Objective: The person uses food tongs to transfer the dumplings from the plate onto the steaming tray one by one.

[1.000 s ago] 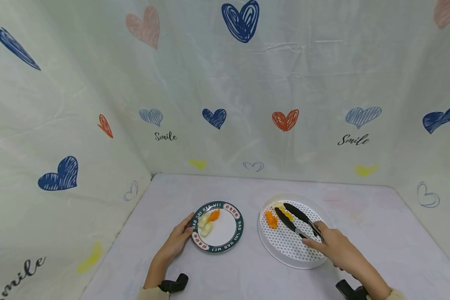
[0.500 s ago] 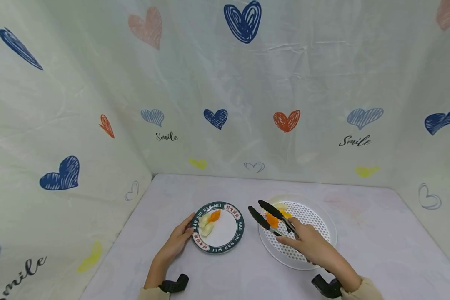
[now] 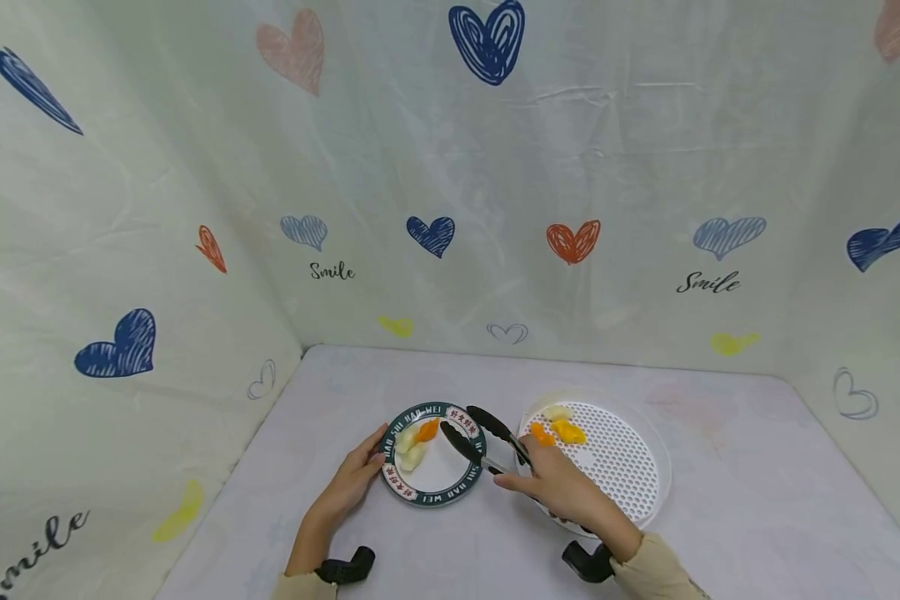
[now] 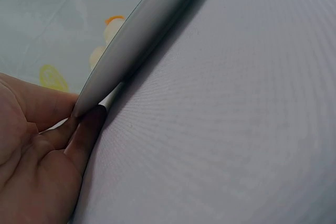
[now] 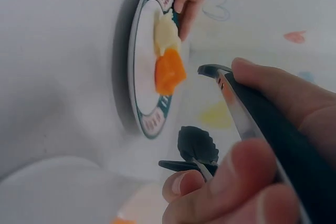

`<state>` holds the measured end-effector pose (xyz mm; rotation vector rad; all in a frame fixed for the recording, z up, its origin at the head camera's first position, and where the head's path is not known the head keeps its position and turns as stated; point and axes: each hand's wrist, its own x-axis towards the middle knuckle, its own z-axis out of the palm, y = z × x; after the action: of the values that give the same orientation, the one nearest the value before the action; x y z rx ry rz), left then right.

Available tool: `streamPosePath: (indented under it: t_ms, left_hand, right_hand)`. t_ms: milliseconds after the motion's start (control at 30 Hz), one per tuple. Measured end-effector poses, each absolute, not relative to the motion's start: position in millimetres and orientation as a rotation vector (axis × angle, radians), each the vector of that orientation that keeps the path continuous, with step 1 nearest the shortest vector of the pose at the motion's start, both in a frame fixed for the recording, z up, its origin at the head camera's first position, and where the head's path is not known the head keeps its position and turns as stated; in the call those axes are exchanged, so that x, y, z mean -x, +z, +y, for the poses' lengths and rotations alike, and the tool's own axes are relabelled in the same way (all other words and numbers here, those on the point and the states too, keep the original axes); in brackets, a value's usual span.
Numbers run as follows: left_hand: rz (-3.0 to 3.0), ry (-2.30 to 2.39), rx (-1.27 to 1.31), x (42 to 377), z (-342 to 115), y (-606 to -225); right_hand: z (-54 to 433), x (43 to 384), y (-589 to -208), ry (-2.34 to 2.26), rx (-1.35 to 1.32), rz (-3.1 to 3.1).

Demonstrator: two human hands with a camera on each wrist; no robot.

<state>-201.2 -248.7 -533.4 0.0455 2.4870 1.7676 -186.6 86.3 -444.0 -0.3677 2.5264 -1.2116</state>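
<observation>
My left hand (image 3: 354,477) pinches the left rim of a round white plate (image 3: 446,468) with a green lettered border. In the left wrist view the thumb lies above the rim and fingers below, the plate's edge tilted off the table. On the plate sit two pale lumps (image 3: 412,457) and an orange lump (image 3: 427,430), perhaps dumpling-shaped. My right hand (image 3: 558,483) grips black-tipped metal tongs (image 3: 461,443), their arms spread over the plate's right side. Nothing shows between the tips in the right wrist view, where the orange piece (image 5: 169,72) is near.
Right of the plate stands a round white perforated tray (image 3: 622,475), partly behind my right hand. It bears a pale piece (image 3: 557,412), a yellow piece (image 3: 568,432) and an orange piece (image 3: 542,434). A heart-printed curtain (image 3: 510,275) hangs behind the table.
My right hand has carried the spread tongs leftward from above the perforated tray to the plate's right side. The left hand and the plate have stayed in place.
</observation>
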Motion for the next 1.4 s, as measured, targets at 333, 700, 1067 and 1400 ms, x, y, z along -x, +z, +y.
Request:
streamPosePath:
  t_ms: [333,700,1067,1400]
  left_hand:
    - [2.482,1.768,-0.026,202.2,-250.1,-534.7]
    - [2.487,1.762,-0.036,200.1,-249.8,-533.1]
    - [2.482,1.785,-0.077,199.7,-250.0,-531.1]
    - [2.490,1.763,-0.070,200.8,-249.0,-530.7]
  right_hand:
    - [60.5,194.6,-457.3,-1.145,0.407,2.521]
    - [49.4,205.0,-465.8,-1.079,0.480,2.540]
    - [47.7,214.0,-466.7,-1.033,0.506,2.560]
    - [46.7,212.2,-464.4,-0.996,0.493,2.560]
